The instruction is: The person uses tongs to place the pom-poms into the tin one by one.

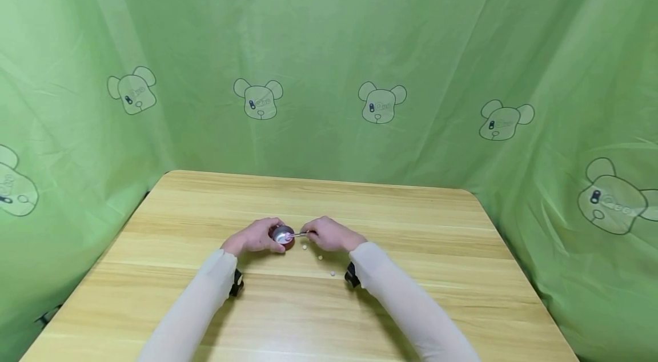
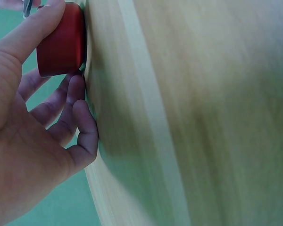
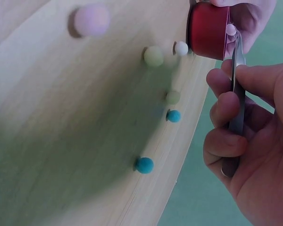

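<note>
Fingers of the left hand curl around the small red round cup with a metal inside, which stands near the middle of the light wooden table. Just right of the cup, the right hand pinches a thin metal spoon, whose tip carries a small pale ball over the cup's rim. Small coloured balls lie on the table near the cup.
</note>
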### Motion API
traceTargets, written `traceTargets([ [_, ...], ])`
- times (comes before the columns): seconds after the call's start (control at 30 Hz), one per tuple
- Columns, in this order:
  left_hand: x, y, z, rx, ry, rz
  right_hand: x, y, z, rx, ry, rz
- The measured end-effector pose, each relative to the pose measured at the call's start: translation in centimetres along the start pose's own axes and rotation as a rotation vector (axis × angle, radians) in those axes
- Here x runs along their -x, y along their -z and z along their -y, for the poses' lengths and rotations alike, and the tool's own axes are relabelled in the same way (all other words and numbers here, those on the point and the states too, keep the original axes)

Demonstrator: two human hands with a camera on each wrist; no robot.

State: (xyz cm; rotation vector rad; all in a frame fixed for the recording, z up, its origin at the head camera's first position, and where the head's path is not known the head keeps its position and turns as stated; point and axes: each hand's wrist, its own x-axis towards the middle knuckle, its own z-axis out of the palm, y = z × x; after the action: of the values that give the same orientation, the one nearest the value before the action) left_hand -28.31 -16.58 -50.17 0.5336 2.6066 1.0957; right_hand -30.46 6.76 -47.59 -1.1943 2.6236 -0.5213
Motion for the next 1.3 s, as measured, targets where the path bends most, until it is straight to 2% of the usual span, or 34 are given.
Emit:
traceTargets([
  [0.7,0.02,-0.17,0.1,-0.017,0.006,-0.01,-0.16,-0.07,0.3,-0.003,-0.005,0.003],
  [1.3,0.04,-0.18,0.13,-0.018,-0.019,-0.01,0.11,0.51,0.59,-0.021,-0.034,0.005],
])
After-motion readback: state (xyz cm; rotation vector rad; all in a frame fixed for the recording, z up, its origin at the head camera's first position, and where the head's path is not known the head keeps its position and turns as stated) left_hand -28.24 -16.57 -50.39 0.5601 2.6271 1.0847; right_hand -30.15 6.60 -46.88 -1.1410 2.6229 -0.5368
